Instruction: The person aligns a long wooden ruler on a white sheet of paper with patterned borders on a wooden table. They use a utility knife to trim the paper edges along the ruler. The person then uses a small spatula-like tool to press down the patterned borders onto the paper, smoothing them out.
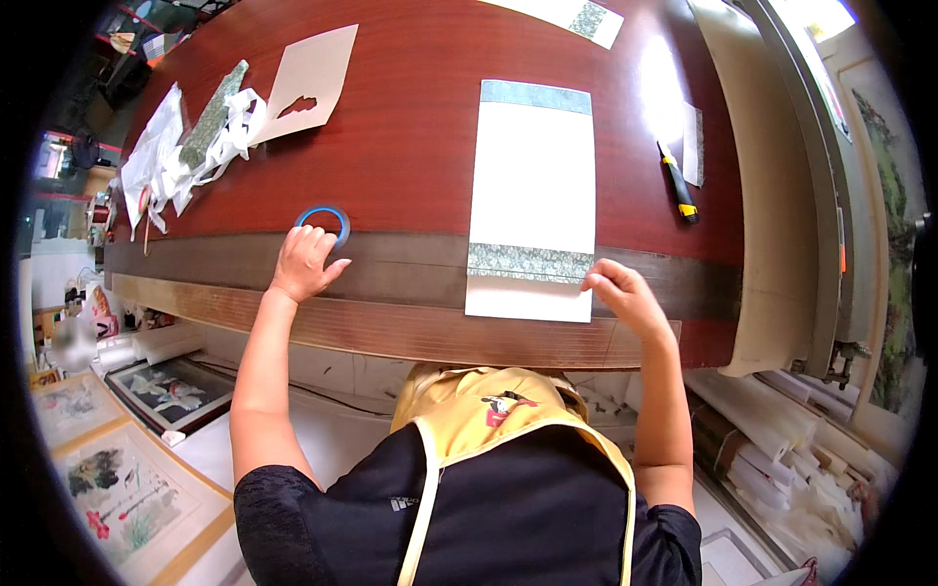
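My left hand (305, 262) is at the near side of the table, its fingers curled over the near rim of a roll of blue tape (343, 227). The thumb sticks out to the right, apart from the fingers. A long white sheet (532, 176) lies upright in front of me, with a blue-grey band at its far end. Across its near part runs a green-grey patterned strip (528, 262). My right hand (627, 295) pinches at the right edge of the sheet, by the strip's near corner. The fingertips partly hide what they grip.
A black and yellow utility knife (679, 186) lies at the right beside a narrow patterned offcut (693, 146). White paper scraps (200, 161) and a torn beige sheet (313, 78) lie far left. Another sheet (567, 15) lies at the far edge. A ruled board (391, 327) lines the table's front.
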Available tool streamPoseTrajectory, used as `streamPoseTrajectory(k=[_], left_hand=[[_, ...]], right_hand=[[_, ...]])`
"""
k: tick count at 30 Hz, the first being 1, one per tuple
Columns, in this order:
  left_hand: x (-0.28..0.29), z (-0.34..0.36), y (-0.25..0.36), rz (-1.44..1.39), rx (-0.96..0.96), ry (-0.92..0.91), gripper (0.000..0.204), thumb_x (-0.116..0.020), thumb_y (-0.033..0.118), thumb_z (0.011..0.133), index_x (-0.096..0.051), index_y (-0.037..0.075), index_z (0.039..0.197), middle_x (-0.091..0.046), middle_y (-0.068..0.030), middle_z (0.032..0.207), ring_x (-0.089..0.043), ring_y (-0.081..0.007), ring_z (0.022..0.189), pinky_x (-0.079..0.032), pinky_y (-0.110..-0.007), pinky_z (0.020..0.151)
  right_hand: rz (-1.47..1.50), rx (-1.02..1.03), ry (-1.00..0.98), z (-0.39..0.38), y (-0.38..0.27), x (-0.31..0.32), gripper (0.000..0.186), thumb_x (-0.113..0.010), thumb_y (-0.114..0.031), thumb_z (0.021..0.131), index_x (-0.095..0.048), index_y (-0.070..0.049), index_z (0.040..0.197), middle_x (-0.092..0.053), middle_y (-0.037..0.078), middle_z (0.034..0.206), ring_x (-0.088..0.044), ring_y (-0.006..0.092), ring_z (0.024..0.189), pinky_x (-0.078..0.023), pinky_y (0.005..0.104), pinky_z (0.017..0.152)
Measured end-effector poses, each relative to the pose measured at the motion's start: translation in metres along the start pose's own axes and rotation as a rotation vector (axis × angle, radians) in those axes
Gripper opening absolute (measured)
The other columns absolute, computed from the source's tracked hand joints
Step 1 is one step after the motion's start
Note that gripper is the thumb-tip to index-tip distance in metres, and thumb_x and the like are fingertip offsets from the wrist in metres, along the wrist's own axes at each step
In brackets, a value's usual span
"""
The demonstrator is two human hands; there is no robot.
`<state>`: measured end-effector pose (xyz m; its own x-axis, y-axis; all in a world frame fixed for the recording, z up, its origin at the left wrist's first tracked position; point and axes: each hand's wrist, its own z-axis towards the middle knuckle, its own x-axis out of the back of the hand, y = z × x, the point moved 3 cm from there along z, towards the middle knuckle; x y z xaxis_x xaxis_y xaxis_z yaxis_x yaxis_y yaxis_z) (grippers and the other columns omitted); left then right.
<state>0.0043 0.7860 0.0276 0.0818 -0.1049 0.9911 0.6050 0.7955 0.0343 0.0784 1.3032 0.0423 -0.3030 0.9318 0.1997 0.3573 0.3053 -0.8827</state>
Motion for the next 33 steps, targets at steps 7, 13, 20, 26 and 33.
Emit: streamPoseTrajectory(k=[7,13,20,26,33], left_hand=[[-0.001,0.062,0.055,-0.192,0.023,0.172,0.070,-0.059,0.071,0.090,-0.061,0.007,0.118,-0.058,-0.0133,0.117,-0.054,-0.0362,0.117,-0.041,-0.049,0.105],[-0.004,0.102,0.199,-1.382,0.097,-0.314,0.051,-0.068,0.043,0.100,-0.061,0.001,0.128,-0.067,-0.0106,0.110,-0.065,-0.0193,0.098,-0.053,-0.032,0.089],[-0.001,0.082,0.140,-1.260,0.284,-0.309,0.014,-0.064,0.011,0.102,-0.066,0.002,0.092,-0.059,0.0006,0.080,-0.052,-0.0085,0.076,-0.045,-0.026,0.069],[-0.006,0.068,0.105,-0.453,0.271,-0.580,0.017,-0.070,0.022,0.089,-0.070,0.005,0.090,-0.072,-0.0118,0.091,-0.067,-0.0335,0.089,-0.051,-0.046,0.077],[0.016,0.070,0.076,0.204,0.368,-0.495,0.014,-0.074,0.023,0.086,-0.077,0.011,0.092,-0.070,-0.0087,0.097,-0.063,-0.0310,0.103,-0.049,-0.048,0.086]], right_hand=[[-0.441,0.240,0.025,0.029,-0.053,-0.085,0.012,-0.072,-0.018,0.092,-0.071,-0.006,0.096,-0.071,0.015,0.091,-0.069,0.0368,0.081,-0.055,0.0439,0.073],[-0.346,0.317,0.086,0.023,-0.069,-0.092,0.013,-0.073,-0.016,0.090,-0.072,-0.004,0.095,-0.068,0.015,0.085,-0.067,0.0362,0.079,-0.053,0.0434,0.070],[0.076,0.115,0.388,-0.015,-0.003,-0.023,0.016,-0.077,-0.015,0.092,-0.071,0.000,0.088,-0.060,0.000,0.080,-0.053,0.0087,0.073,-0.043,0.0265,0.065],[0.314,0.085,0.485,-0.016,0.002,-0.027,0.016,-0.080,-0.015,0.090,-0.071,-0.001,0.086,-0.056,-0.005,0.079,-0.048,0.0031,0.068,-0.039,0.0215,0.061],[0.142,0.158,0.608,-0.035,0.000,-0.006,0.013,-0.082,-0.013,0.088,-0.074,-0.003,0.085,-0.060,-0.002,0.079,-0.052,0.0046,0.065,-0.043,0.0228,0.059]])
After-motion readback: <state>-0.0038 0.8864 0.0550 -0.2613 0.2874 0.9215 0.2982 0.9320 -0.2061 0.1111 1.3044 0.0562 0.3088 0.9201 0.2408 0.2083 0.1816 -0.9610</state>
